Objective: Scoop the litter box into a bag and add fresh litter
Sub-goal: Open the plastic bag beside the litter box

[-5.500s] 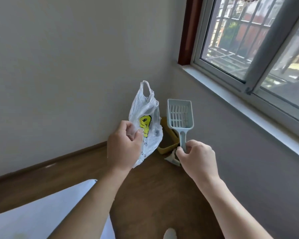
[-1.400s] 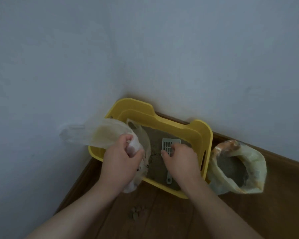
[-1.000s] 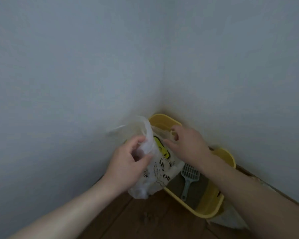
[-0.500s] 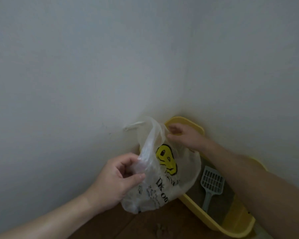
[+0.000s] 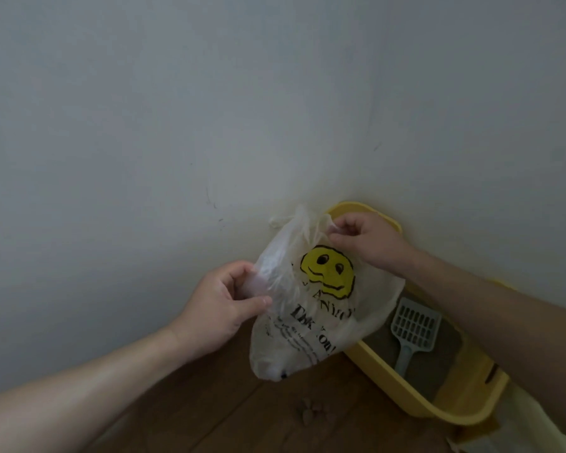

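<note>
A thin white plastic bag point(image 5: 311, 308) with a yellow smiley face and black print hangs in front of the room corner. My left hand point(image 5: 221, 308) pinches its left edge between thumb and fingers. My right hand point(image 5: 365, 243) pinches the bag's top by the handles. Behind and to the right sits the yellow litter box point(image 5: 468, 407) with brown litter inside. A pale blue slotted scoop point(image 5: 412, 331) lies in the litter, handle toward me, touched by neither hand.
White walls meet in a corner just behind the box. The wood floor point(image 5: 242, 416) carries a small clump of spilled litter point(image 5: 311, 413) in front of the box. A pale litter sack point(image 5: 523, 429) shows at the lower right edge, mostly cut off.
My right hand left the scoop lying in the box and took hold of the bag's top. Both hands have lifted the bag and spread it a little wider.
</note>
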A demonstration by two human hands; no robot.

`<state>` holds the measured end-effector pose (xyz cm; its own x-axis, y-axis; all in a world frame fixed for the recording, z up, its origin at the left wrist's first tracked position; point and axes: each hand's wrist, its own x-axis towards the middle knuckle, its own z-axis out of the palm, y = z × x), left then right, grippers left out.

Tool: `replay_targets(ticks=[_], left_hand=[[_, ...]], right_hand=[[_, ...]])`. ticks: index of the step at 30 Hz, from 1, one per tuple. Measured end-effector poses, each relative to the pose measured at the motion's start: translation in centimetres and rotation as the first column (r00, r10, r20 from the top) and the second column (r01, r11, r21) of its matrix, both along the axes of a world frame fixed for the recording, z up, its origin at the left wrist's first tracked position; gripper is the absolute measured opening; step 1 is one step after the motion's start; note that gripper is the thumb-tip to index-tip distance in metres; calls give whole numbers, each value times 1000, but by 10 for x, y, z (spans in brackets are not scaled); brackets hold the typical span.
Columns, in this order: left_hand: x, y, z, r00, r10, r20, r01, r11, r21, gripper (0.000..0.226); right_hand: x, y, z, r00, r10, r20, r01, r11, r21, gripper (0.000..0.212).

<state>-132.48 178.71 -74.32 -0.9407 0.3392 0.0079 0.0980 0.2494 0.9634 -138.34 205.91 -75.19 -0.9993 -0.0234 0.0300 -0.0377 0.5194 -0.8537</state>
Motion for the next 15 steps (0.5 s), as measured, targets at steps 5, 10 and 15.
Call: replay_targets(ticks=[5, 10, 15], left_hand=[[-7, -13, 8, 993, -78, 88, 100, 955, -278, 66], [-14, -23, 41, 987, -111, -114, 5, 737, -676, 113], [-15, -18, 58, 933, -156, -325, -106, 743, -661, 97]], right_hand=[[21, -2, 24, 995, 67, -76, -69, 997, -31, 11], [32, -16, 37, 979, 167, -120, -168, 986, 2, 24], [38, -38, 42, 938, 291, -187, -254, 947, 199, 19]])
